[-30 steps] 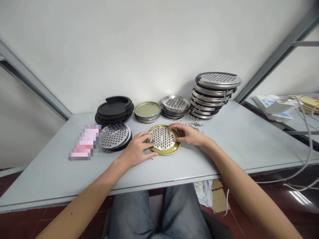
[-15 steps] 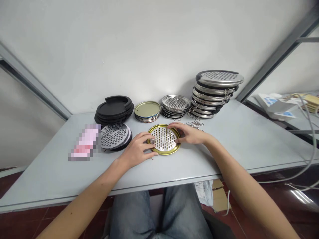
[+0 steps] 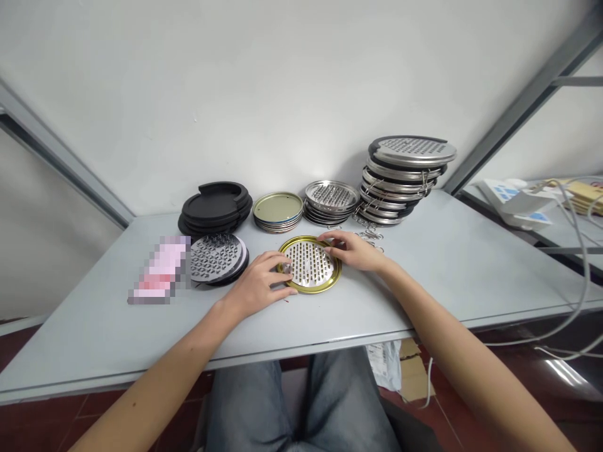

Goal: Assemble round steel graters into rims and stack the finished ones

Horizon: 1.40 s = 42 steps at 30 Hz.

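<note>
A round grater plate [image 3: 308,265] with rows of raised slots lies in a gold-rimmed metal lid [image 3: 315,290] near the table's front. My left hand [image 3: 261,280] curves around the left side, fingertips on the plate's edge and thumb by the lower rim. At the upper right, my right hand [image 3: 353,248] grips the edge, its thumb and index finger close together there. Left of them lies a stack of grater discs with large holes [image 3: 217,258]. Behind the hands are a stack of lids [image 3: 277,207] and a stack of silver graters [image 3: 332,196].
Black ring-shaped holders [image 3: 214,204] are piled at the back left. A tall leaning stack of assembled graters [image 3: 407,179] stands back right, with loose wire hooks [image 3: 370,233] before it. A blurred pink item [image 3: 162,270] lies left. White cables [image 3: 584,270] hang past the right side.
My right thumb has moved up from the plate's right edge toward the index finger at the upper right. The left hand, the plate and the lid stay nearly in place.
</note>
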Motion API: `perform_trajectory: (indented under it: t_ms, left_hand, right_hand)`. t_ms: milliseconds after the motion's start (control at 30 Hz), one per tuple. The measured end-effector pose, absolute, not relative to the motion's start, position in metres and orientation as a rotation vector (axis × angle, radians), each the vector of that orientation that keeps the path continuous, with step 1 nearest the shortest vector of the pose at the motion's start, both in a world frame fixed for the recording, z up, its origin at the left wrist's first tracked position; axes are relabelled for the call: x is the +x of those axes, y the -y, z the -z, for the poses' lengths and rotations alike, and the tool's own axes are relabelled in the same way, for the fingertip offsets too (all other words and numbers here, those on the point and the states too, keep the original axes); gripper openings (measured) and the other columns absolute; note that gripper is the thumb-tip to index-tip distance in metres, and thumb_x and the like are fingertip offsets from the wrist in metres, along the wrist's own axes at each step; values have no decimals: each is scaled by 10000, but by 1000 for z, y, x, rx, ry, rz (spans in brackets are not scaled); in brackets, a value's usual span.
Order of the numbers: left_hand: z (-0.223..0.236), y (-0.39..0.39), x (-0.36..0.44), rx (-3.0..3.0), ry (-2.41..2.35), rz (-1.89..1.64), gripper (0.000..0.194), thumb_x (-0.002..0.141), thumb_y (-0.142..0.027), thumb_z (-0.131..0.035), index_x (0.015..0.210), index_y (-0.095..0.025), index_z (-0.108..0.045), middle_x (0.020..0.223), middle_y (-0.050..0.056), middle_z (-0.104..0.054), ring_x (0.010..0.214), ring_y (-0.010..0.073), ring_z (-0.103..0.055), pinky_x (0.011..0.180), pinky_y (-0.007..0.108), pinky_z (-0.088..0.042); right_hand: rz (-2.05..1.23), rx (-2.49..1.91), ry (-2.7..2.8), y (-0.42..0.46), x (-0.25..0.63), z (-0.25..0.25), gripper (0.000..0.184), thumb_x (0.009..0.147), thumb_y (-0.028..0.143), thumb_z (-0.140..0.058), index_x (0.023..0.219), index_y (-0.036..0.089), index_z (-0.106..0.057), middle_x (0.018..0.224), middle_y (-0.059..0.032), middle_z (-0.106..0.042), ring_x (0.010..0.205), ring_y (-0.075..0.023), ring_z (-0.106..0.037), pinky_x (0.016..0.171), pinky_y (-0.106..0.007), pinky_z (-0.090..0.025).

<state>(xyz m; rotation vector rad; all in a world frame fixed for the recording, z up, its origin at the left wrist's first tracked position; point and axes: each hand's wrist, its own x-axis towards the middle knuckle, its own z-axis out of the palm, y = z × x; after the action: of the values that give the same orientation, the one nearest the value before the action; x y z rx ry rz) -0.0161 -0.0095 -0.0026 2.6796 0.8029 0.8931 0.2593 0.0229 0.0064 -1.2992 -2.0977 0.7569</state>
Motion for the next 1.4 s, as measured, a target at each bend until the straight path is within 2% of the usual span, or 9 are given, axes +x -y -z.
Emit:
perform_trajectory:
  t_ms: [100, 267, 500, 733, 900, 1000, 1100, 1233, 1400]
  left_hand:
    - [4, 9, -16, 2662, -810, -886, 215, 766, -336, -731, 935, -205, -745, 1134, 89, -660, 1162, 257, -539, 990, 458, -472]
    - [6, 8, -17, 2641, -816, -864, 223, 771, -344, -724, 946, -208, -747, 1165, 86, -662, 1227, 269, -515, 1012, 460, -466]
    - [6, 11, -16, 2615, -864, -836, 242, 762, -358, -728, 945, -200, -749, 1246, 107, -616, 1261, 284, -492, 1037, 462, -449]
    - [-2, 17, -14, 2609, -834, -887, 217, 744, -339, -747, 905, -198, -707, 1235, 102, -587, 1237, 269, -495, 1057, 450, -419]
    - [-11, 21, -13, 2569, -993, -896, 561, 613, -452, -815, 1055, -194, -583, 1332, 138, -475, 1270, 310, -438, 1065, 482, -387]
    - [-11, 19, -13, 2591, -1094, -891, 870, 569, -508, -822, 1294, -202, -451, 1480, 169, -297, 1370, 355, -296, 1106, 524, -308]
    - [-8, 16, -15, 2606, -1126, -797, 1073, 569, -550, -808, 1446, -236, -276, 1554, 169, -138, 1411, 378, -205, 1118, 542, -267]
    - [-6, 14, -16, 2610, -1136, -750, 1185, 567, -590, -791, 1496, -226, -151, 1557, 178, -147, 1417, 377, -193, 1127, 540, -248]
    - [-11, 14, -16, 2694, -1117, -728, 1158, 589, -610, -766, 1499, -224, -164, 1552, 142, -210, 1425, 355, -183, 1138, 516, -237]
  right_hand:
    - [-714, -1321, 2077, -23, 258, -5, 308, 785, 196, -580, 1080, 157, -661, 969, -73, -685, 698, -157, -573, 688, -326, -491]
    - [-703, -1273, 2091, -25, 259, -2, 330, 757, 165, -603, 1081, 172, -664, 1028, -68, -676, 726, -157, -557, 692, -322, -485]
    - [-828, -1203, 2087, -23, 262, -7, 467, 710, 58, -579, 1160, 173, -630, 1095, -66, -657, 783, -151, -558, 756, -329, -482]
    - [-1054, -1090, 1874, -23, 266, 0, 531, 706, 108, -617, 1228, 198, -573, 1230, -79, -597, 851, -159, -573, 785, -355, -507]
    - [-1063, -987, 1767, -19, 263, -6, 472, 728, 160, -634, 1195, 206, -583, 1279, -86, -574, 967, -196, -587, 880, -397, -493]
    - [-1056, -901, 1712, -16, 261, -9, 466, 747, 207, -658, 1204, 223, -572, 1280, -84, -575, 1043, -211, -581, 923, -400, -476]
    - [-1073, -855, 1669, -15, 260, -9, 458, 751, 271, -691, 1192, 235, -569, 1272, -85, -582, 1106, -221, -567, 940, -394, -473]
    - [-1129, -815, 1589, -16, 257, -9, 541, 717, 305, -745, 1217, 257, -545, 1263, -86, -597, 1144, -225, -563, 962, -398, -469]
    - [-1255, -805, 1523, -14, 256, -12, 544, 712, 297, -756, 1223, 234, -581, 1264, -91, -611, 1123, -232, -584, 970, -409, -463]
